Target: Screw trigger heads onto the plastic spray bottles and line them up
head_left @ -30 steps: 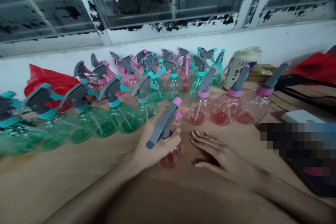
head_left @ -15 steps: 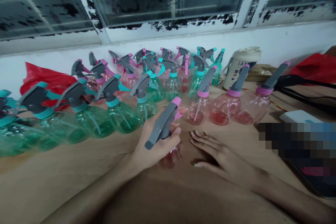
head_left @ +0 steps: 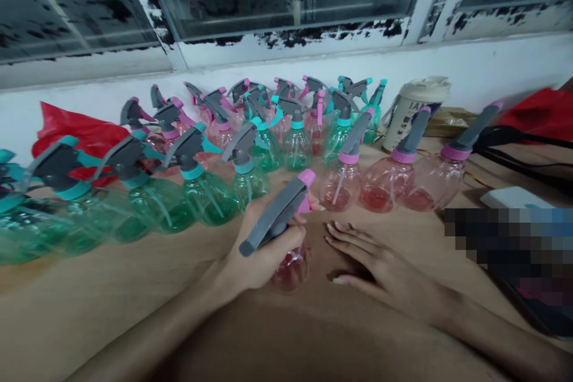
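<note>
My left hand (head_left: 264,245) is wrapped round the neck of a pink spray bottle (head_left: 293,268), just under its grey trigger head with a pink nozzle. The fingers hide the collar. That bottle is at the middle of the wooden table (head_left: 134,298). To its right, my right hand (head_left: 376,256) lies palm down on the table, fingers stretched out and holding nothing. Several green spray bottles (head_left: 208,200) with teal collars stand in a row on the left. Three pink spray bottles (head_left: 387,182) stand beyond my right hand.
More pink and green spray bottles (head_left: 298,143) crowd along the wall. A red plastic bag (head_left: 76,137) lies behind the left row. On the right are a lidded paper cup (head_left: 414,110), black cables (head_left: 514,149), a white box (head_left: 514,197) and a partly blurred dark flat object (head_left: 532,304).
The trigger head in my left hand has turned slightly, its nozzle shifting right and its grey rear end left. My right hand stays flat in place.
</note>
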{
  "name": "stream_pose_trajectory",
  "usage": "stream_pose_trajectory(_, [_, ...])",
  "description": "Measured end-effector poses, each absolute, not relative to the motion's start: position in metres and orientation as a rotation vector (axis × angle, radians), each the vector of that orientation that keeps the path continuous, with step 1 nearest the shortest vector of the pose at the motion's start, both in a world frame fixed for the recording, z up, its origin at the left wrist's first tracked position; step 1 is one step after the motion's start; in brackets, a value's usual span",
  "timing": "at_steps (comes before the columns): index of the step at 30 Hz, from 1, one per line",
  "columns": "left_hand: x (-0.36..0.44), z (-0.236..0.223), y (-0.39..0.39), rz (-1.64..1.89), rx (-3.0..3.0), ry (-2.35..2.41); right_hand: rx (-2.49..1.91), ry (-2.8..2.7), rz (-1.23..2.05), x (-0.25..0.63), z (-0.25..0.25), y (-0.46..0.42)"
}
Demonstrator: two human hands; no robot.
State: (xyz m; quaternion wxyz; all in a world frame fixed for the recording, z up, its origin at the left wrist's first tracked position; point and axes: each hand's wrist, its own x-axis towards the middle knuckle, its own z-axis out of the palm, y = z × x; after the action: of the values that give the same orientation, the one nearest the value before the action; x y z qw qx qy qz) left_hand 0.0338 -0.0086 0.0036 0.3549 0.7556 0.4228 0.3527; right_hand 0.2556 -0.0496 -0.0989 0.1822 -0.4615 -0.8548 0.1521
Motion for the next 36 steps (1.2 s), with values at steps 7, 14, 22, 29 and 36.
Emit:
stream_pose_trajectory(7, [0.0329, 0.0047, -0.0073, 0.933, 2.004, 1.066, -1.324, -2.447, 0.427, 0.2552, -0.0982, -0.0495])
stream_pose_trajectory(14, [0.0356, 0.0005, -0.0109, 0.954, 2.004, 1.219, -1.282, -2.415, 0.450, 0.2558, -0.0981, -0.0497])
stream_pose_trajectory(22, [0.0364, 0.0014, -0.0118, 0.925, 2.020, 1.206, -1.293, -2.411, 0.452, 0.2551, -0.0968, -0.0505])
stream_pose_trajectory(29, [0.0368, -0.0016, -0.0127, 0.943, 2.018, 1.193, -1.297, -2.444, 0.432, 0.2555, -0.0982, -0.0496])
stream_pose_trajectory(36, [0.0349, -0.0020, -0.0117, 0.914, 1.975, 1.216, -1.305, -2.404, 0.466, 0.2557, -0.0978, -0.0507])
